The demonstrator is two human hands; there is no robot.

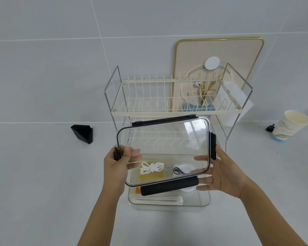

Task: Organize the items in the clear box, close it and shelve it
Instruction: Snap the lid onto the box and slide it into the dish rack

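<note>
The clear box [201, 201] stands open on the grey counter in front of the rack. Inside it I see a coiled white cord [151, 167] on a yellow sponge [152, 175], a black cable [178, 170] on a white round piece, an orange bit [137, 190] and white sticks [158, 200] along the near wall. I hold the clear lid [167, 139] with black clasps tilted above the box. My left hand [119, 166] grips its left edge. My right hand [219, 173] grips its right edge.
A two-tier cream wire dish rack [176, 111] stands right behind the box, with a gold-rimmed board [242, 50] leaning on the wall behind it. A paper cup [290, 126] lies tilted at the right beside a black plug [270, 128]. A black wedge [83, 133] sits at the left.
</note>
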